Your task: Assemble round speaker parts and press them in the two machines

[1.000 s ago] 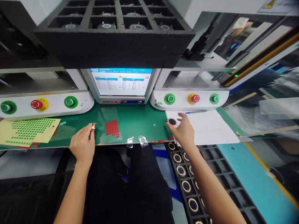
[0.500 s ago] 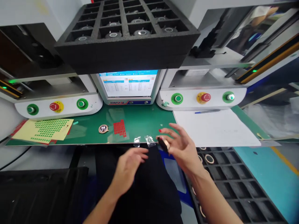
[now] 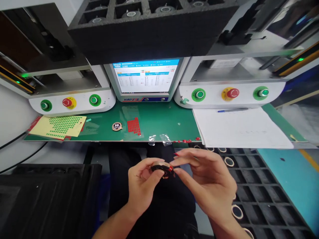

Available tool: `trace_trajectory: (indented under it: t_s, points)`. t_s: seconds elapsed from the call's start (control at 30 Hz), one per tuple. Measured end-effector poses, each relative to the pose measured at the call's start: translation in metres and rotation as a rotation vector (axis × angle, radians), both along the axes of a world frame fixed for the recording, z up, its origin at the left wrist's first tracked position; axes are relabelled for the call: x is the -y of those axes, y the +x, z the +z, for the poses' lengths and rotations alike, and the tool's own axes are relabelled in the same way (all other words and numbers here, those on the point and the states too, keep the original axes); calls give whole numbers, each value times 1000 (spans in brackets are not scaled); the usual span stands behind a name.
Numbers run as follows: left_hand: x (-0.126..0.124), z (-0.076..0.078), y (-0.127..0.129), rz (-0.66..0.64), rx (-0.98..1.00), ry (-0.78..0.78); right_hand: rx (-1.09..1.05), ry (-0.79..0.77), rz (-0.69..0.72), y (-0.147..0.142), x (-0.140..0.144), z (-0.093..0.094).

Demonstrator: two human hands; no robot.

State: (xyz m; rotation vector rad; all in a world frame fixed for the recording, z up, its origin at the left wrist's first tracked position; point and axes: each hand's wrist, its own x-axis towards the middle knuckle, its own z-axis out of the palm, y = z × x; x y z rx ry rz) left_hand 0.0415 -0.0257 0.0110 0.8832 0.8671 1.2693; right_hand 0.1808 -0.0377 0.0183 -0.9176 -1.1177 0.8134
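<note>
A round smartwatch body with a rose-gold rim is tilted up in front of my lap, its dark back towards me. My left hand grips its left side, thumb pressed on the back. At its right edge, the thumb and index fingertip of my right hand close on the rim beside a small red sticker. Another red bit clings to a raised finger of that hand. On the green mat lie a second smartwatch body, screen lit, and a sheet of red stickers.
Black foam trays with round watch bodies stand low on the right; another foam tray overhangs the monitor. Clear film scraps and red bits line the bench edge. Paper with a pen lies right, green sticker sheets left.
My right hand has brought the smartwatch body down and left to my left hand, which now grips it. Red bits now show along the bench edge. The view has shifted slightly.
</note>
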Motion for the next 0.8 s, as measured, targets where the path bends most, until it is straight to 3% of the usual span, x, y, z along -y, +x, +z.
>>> trace_trajectory:
  t_s: [0.17,0.37,0.53,0.8]
  points:
    - [4,4,-10,37,-359,334,88,89,-53,-4,7,7]
    - [2,5,-16,40,-479,570,223,148,-66,-4,12,6]
    - [1,7,-20,44,-549,653,247,135,-23,-4,12,5]
    - [1,13,-24,-51,-542,638,309,76,285,17,3,13]
